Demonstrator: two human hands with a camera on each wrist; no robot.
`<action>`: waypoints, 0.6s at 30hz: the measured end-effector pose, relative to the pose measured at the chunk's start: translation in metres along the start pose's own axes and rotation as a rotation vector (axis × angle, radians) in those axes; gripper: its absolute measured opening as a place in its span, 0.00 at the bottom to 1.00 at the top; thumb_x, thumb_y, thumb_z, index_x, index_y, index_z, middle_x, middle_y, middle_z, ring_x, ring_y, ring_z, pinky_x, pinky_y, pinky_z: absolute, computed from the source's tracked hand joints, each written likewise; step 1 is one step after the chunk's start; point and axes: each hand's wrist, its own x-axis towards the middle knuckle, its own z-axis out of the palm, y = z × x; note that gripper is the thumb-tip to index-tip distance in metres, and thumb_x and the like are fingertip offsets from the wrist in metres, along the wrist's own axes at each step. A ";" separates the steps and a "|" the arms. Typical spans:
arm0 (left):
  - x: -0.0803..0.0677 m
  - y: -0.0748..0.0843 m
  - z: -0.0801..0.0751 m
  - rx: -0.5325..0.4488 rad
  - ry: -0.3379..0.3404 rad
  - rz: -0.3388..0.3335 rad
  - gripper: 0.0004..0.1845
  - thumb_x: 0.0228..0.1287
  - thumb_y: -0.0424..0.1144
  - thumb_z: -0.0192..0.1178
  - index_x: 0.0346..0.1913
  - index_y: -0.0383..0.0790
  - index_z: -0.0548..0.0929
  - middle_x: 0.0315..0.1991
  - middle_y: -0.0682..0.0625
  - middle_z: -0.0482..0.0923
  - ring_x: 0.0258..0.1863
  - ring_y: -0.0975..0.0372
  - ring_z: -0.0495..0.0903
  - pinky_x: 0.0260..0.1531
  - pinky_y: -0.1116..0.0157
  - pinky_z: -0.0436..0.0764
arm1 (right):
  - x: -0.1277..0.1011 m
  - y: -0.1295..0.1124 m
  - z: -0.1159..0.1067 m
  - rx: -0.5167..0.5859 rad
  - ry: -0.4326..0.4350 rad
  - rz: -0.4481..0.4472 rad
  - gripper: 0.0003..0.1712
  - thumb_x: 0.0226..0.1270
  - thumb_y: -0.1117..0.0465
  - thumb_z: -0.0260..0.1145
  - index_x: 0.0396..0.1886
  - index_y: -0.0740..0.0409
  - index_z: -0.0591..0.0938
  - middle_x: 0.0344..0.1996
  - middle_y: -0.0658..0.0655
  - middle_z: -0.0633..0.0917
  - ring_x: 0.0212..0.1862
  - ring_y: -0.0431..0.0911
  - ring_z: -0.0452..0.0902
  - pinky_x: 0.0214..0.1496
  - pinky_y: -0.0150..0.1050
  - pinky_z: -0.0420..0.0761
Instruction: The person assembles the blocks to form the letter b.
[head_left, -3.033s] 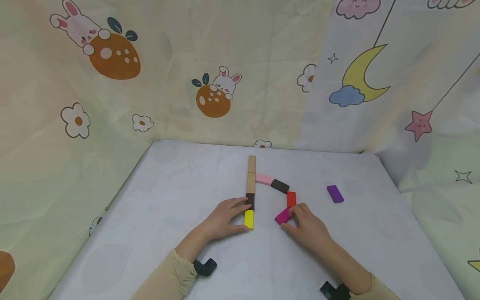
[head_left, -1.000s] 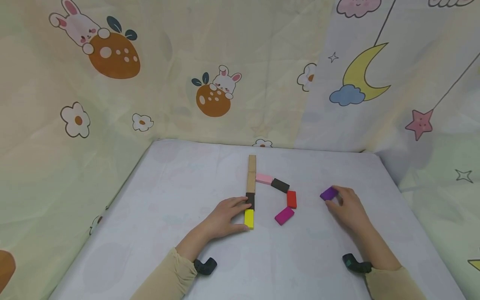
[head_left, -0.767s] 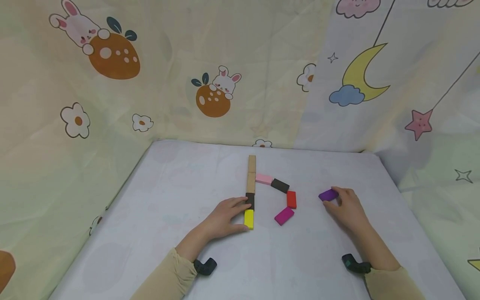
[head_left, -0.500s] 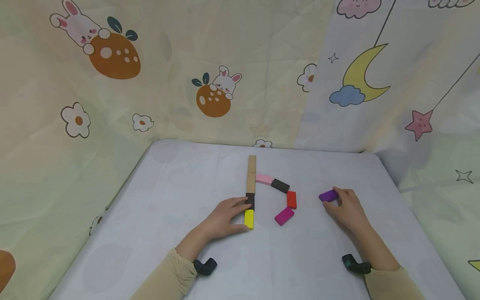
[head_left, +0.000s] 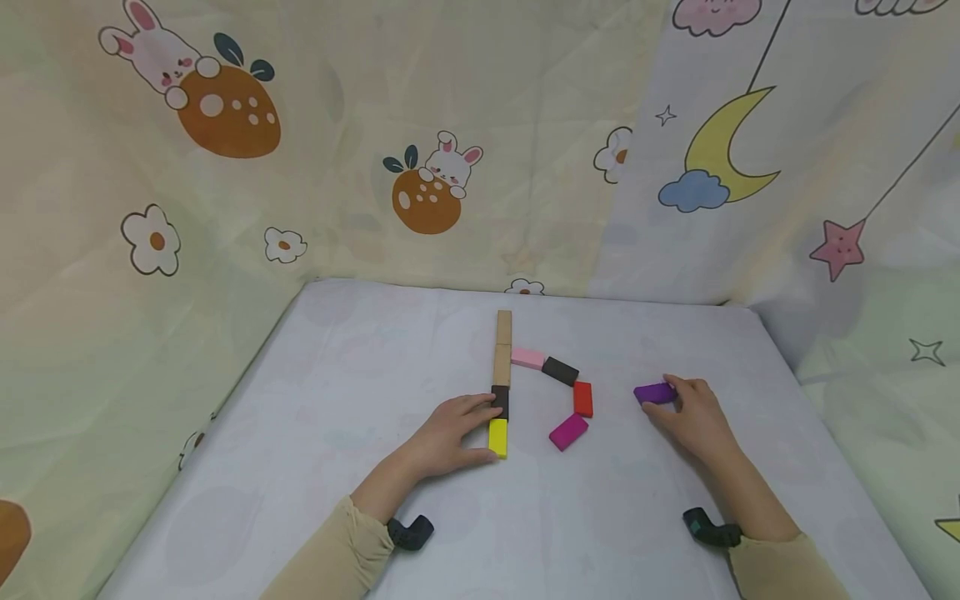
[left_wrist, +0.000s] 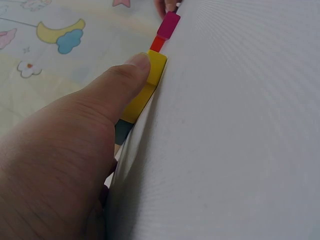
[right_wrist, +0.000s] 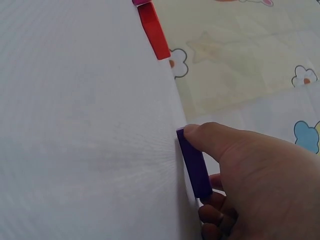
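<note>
My right hand (head_left: 697, 417) pinches a purple block (head_left: 655, 393) between thumb and fingers, right of the other blocks. In the right wrist view, the thumb lies against one end of this purple block (right_wrist: 194, 162). My left hand (head_left: 453, 433) rests beside a straight column of blocks. Its fingertips touch the dark block (head_left: 500, 402), and its thumb touches the near end of the yellow block (head_left: 498, 439). From the column's right side curve a pink block (head_left: 528, 358), a second dark block (head_left: 560, 371), a red block (head_left: 582, 399) and a magenta block (head_left: 568, 432).
Two plain wooden blocks (head_left: 503, 346) form the column's far end. All blocks lie on a white-covered table (head_left: 337, 350), with patterned cloth (head_left: 337, 167) hanging behind and at the sides. Dark devices are strapped at the left wrist (head_left: 410, 533) and right wrist (head_left: 711, 527).
My right hand has left the magenta block, moved right and taken hold of the purple block. That block has since turned and shifted slightly left. The left hand stays put.
</note>
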 end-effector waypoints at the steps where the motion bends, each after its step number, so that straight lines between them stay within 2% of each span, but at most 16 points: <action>1: 0.000 0.000 0.000 -0.002 0.000 0.000 0.39 0.51 0.72 0.50 0.67 0.66 0.59 0.70 0.63 0.51 0.69 0.61 0.55 0.68 0.54 0.57 | 0.000 0.000 0.000 -0.002 -0.001 -0.004 0.50 0.56 0.33 0.58 0.66 0.64 0.62 0.55 0.74 0.65 0.54 0.67 0.63 0.53 0.64 0.67; 11: -0.001 0.001 -0.001 -0.010 0.004 0.001 0.38 0.52 0.68 0.54 0.67 0.65 0.60 0.70 0.62 0.52 0.69 0.60 0.55 0.68 0.53 0.57 | 0.000 0.007 0.002 -0.006 0.044 -0.105 0.29 0.61 0.44 0.61 0.59 0.52 0.72 0.47 0.65 0.73 0.44 0.56 0.70 0.39 0.52 0.73; 18: -0.001 0.002 -0.001 -0.007 -0.003 -0.006 0.38 0.52 0.69 0.54 0.67 0.65 0.60 0.70 0.64 0.51 0.69 0.60 0.55 0.68 0.53 0.57 | 0.000 0.007 0.000 -0.004 0.033 -0.122 0.26 0.62 0.48 0.61 0.58 0.53 0.73 0.46 0.63 0.73 0.42 0.53 0.70 0.39 0.48 0.72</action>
